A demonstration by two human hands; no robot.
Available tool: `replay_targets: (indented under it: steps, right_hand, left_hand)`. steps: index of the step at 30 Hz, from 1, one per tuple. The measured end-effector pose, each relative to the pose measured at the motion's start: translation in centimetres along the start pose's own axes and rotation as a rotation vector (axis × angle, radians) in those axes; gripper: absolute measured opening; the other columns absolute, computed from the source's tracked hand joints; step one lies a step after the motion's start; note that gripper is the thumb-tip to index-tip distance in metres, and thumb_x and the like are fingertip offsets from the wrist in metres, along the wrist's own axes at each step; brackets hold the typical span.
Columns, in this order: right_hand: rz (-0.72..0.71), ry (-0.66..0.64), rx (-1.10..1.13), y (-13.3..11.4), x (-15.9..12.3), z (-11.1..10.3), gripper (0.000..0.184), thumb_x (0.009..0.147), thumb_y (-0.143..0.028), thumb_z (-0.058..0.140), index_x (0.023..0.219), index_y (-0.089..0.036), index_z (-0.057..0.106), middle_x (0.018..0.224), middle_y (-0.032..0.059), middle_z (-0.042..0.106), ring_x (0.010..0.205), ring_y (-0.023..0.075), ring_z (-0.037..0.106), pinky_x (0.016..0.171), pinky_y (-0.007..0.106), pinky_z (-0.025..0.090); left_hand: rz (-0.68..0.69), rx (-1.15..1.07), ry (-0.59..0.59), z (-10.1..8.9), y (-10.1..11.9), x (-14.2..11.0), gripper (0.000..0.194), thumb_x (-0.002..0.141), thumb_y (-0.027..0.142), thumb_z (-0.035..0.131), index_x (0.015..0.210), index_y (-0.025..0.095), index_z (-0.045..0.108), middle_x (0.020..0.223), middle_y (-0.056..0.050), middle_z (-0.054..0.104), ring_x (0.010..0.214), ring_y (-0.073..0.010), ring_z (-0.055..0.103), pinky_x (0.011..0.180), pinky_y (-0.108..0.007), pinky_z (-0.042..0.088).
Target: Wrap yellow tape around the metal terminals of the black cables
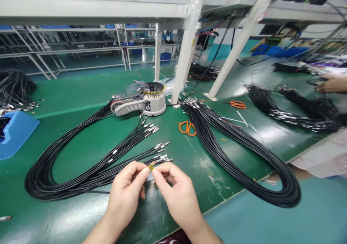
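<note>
Head view, left hand: thumb and forefinger pinch a small yellow piece from its left side; grip closed on it.
Right hand: thumb and forefinger pinch the same piece from the right; grip likewise closed.
Yellow piece: between the fingertips, above the green table, just beside the silver cable ends. A brownish tip shows next to it (may be copper; too small to tell).
Black cable loop: lies left of the hands; one strand runs behind the left hand, its link to the piece unclear.
Step in hand: judged to be fine two-handed fingertip handling, perhaps pressing or folding the piece.
Next move: calls for both pinches steady and the piece's edges aligned.
White dispenser: stands beyond the cable ends.
Orange scissors: lie beside the right cable bundle, untouched.
</note>
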State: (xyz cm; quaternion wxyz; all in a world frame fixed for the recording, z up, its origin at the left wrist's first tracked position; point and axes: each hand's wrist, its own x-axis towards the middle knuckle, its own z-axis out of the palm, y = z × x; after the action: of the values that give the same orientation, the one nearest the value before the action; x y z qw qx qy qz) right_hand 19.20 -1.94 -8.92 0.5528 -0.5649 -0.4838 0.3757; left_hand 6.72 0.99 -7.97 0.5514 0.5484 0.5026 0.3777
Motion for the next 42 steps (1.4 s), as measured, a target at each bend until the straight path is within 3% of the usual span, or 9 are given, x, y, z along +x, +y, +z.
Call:
replay_targets:
  steps: [9,18,23,28,33,37,42]
  right_hand:
    - [0.039,-0.032,-0.003,-0.3,0.1,0.0,0.015,0.081,-0.027,0.058,0.071,-0.016,0.062,0.074,0.0068,0.066,0.070,0.0192,0.062,0.067,0.030,0.050]
    - [-0.017,-0.063,0.052,0.0,0.7,-0.1,0.012,0.081,-0.025,0.059,0.073,-0.016,0.063,0.071,0.0042,0.065,0.067,0.0169,0.061,0.064,0.027,0.049]
    - [-0.082,-0.076,0.064,0.3,0.7,0.0,0.011,0.080,-0.023,0.059,0.070,-0.018,0.062,0.071,0.0027,0.064,0.067,0.0158,0.060,0.063,0.026,0.048]
    - [-0.055,-0.072,0.047,1.2,0.8,0.2,0.013,0.079,-0.025,0.060,0.068,-0.018,0.061,0.069,0.0020,0.062,0.066,0.0159,0.059,0.063,0.026,0.048]
    - [0.012,-0.037,0.131,1.2,1.5,-1.2,0.020,0.085,-0.035,0.056,0.083,-0.018,0.067,0.078,0.0036,0.066,0.072,0.0165,0.062,0.070,0.027,0.050]
    - [0.054,-0.185,0.241,0.2,2.1,-1.9,0.022,0.081,-0.036,0.063,0.093,-0.018,0.067,0.087,0.0046,0.067,0.079,0.0167,0.062,0.074,0.028,0.050]
    - [-0.007,-0.262,0.206,-0.5,2.4,-0.7,0.012,0.072,-0.026,0.072,0.068,-0.018,0.064,0.068,-0.0010,0.060,0.066,0.0139,0.056,0.065,0.026,0.046]
  left_hand:
    - [-0.112,-0.263,-0.045,-0.2,-0.2,0.3,0.029,0.070,0.041,0.067,0.064,0.015,0.056,0.052,0.005,0.048,0.042,-0.0077,0.045,0.040,-0.020,0.039]
    - [-0.192,-0.499,-0.240,-0.8,-0.3,0.8,0.028,0.069,0.036,0.071,0.062,0.013,0.058,0.041,0.006,0.044,0.035,-0.0055,0.038,0.037,-0.018,0.034]
    - [-0.159,-0.504,-0.324,-1.3,-0.3,1.0,0.028,0.073,0.036,0.069,0.063,0.012,0.061,0.041,0.005,0.044,0.035,-0.0049,0.035,0.038,-0.018,0.034]
    - [-0.134,-0.445,-0.510,-1.6,-0.2,0.8,0.028,0.075,0.037,0.067,0.065,0.010,0.064,0.039,0.004,0.044,0.035,-0.0059,0.040,0.041,-0.019,0.036]
    - [-0.216,-0.647,-0.509,-1.5,-0.3,1.3,0.027,0.075,0.032,0.066,0.059,0.011,0.059,0.040,0.006,0.040,0.030,-0.0032,0.029,0.035,-0.019,0.035]
    - [-0.273,-0.707,-0.513,-1.6,-0.4,1.7,0.029,0.076,0.029,0.065,0.055,0.011,0.057,0.042,0.006,0.038,0.031,-0.0026,0.029,0.034,-0.019,0.035]
    - [-0.323,-0.719,-0.545,-1.6,-0.9,1.7,0.024,0.070,0.029,0.069,0.060,0.011,0.059,0.040,0.007,0.038,0.030,-0.0023,0.028,0.033,-0.017,0.033]
